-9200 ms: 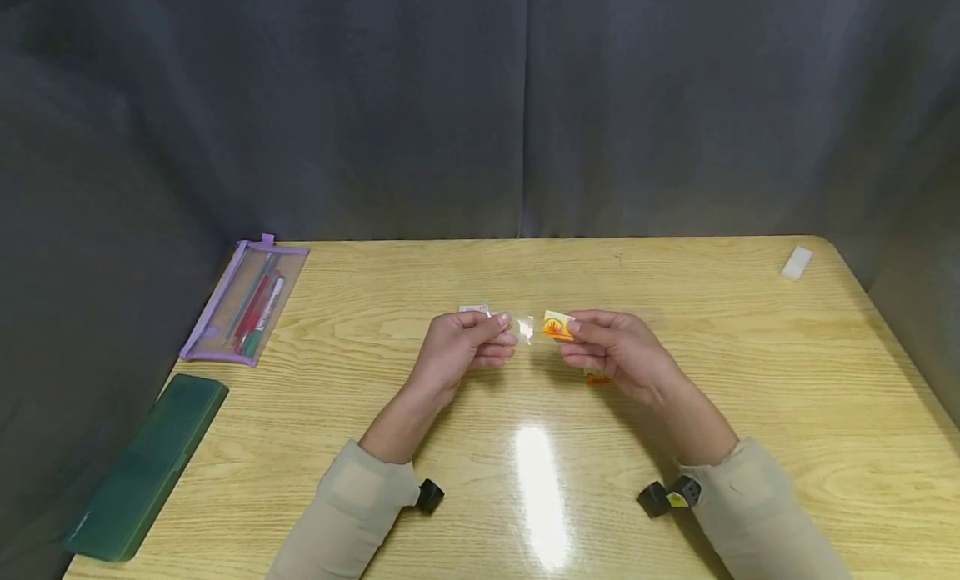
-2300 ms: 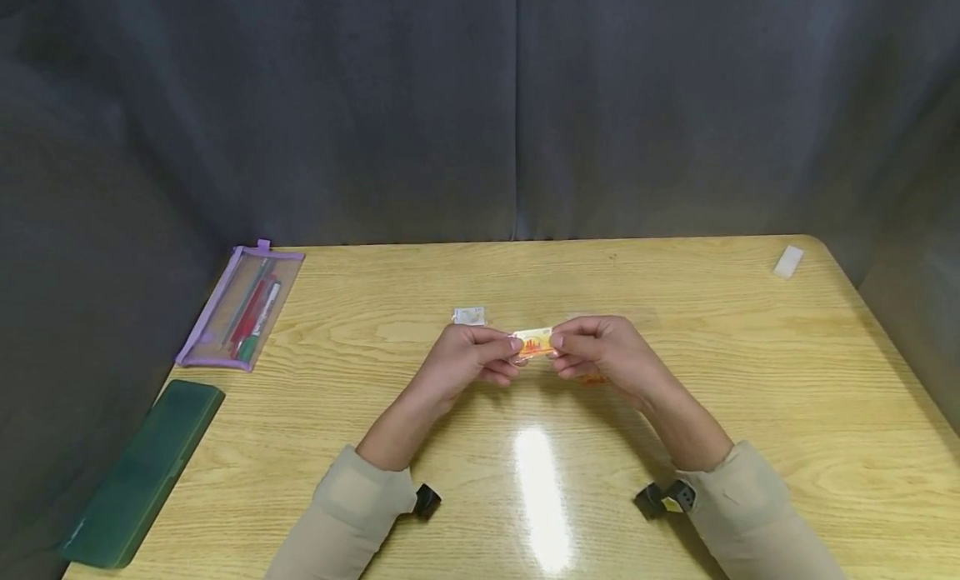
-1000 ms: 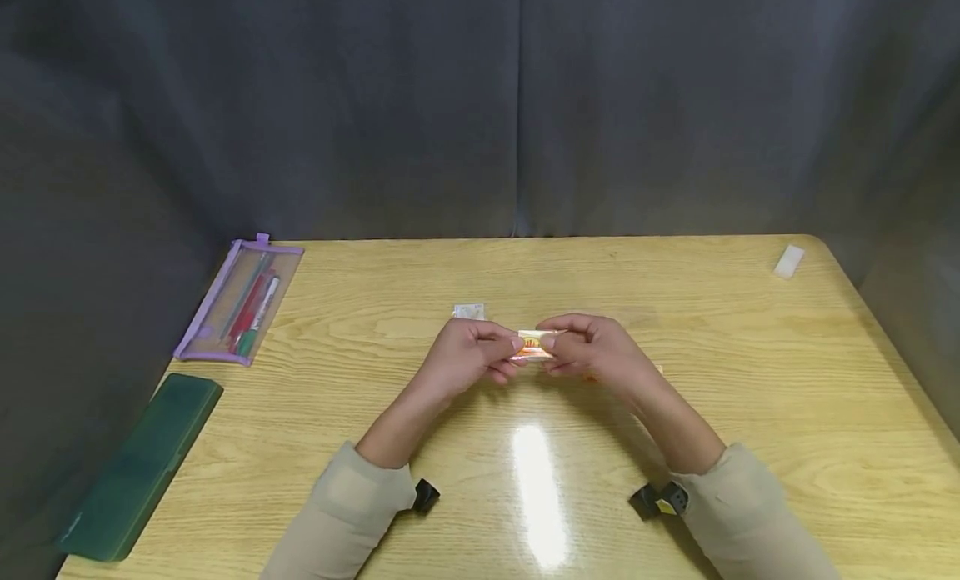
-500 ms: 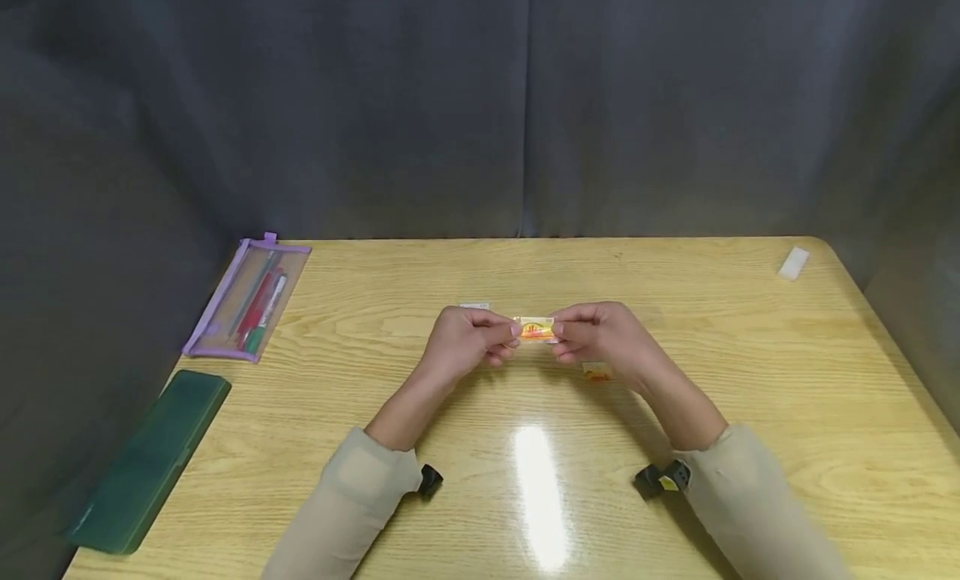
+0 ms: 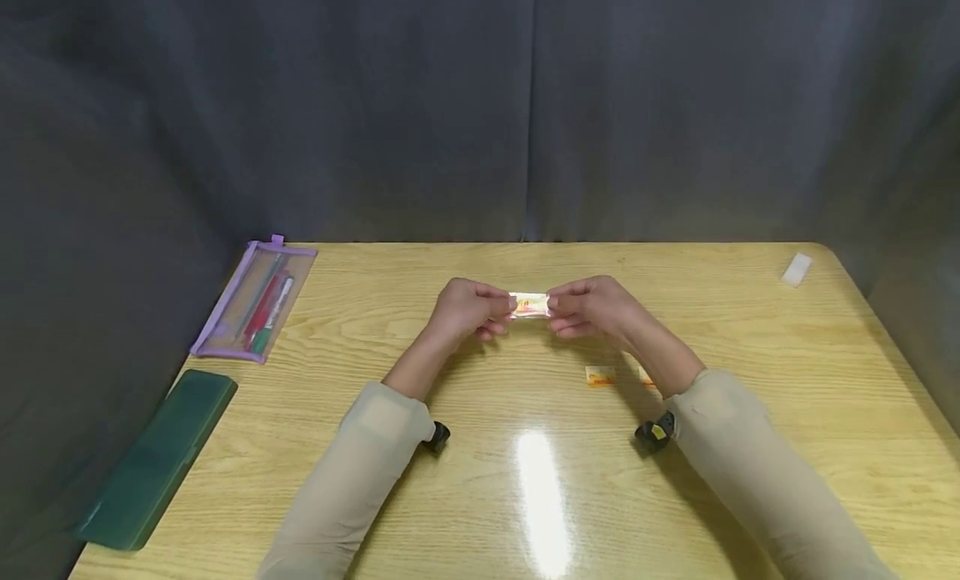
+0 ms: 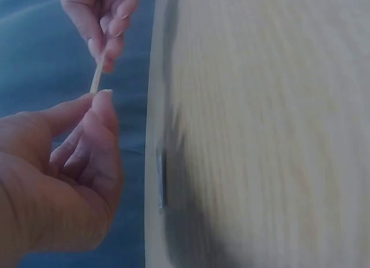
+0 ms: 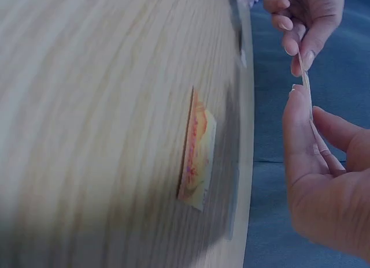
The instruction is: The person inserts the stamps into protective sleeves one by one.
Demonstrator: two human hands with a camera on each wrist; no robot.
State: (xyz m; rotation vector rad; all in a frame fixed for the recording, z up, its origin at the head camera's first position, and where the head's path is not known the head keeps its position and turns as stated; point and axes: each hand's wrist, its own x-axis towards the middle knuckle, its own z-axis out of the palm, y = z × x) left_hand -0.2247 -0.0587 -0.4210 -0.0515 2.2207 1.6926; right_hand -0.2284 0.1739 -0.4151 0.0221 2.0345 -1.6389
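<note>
The printed card (image 5: pixel 531 305) between my hands is a thin, flat rectangle with a glossy, light-catching face in yellow and orange; edge-on in the wrist views it is just a pale sliver. Below me runs a smooth, grained wooden table (image 5: pixel 375 338), where a second card (image 5: pixel 600 376) lies flat, and another, the third card (image 5: pixel 647 377), is partly hidden by my right forearm. My left hand (image 5: pixel 468 307) pinches one short end between thumb and fingertips, and my right hand (image 5: pixel 596 305) pinches the other, both raised off the wood, wrists angled inward. The table's far edge is just beyond my knuckles, with the dark curtain (image 5: pixel 375 113) hanging behind it. The purple-rimmed mesh pouch (image 5: pixel 228 356) and the smooth green case (image 5: pixel 161 459) sit well apart to my left, the white block (image 5: pixel 797 269) near the far right corner.
</note>
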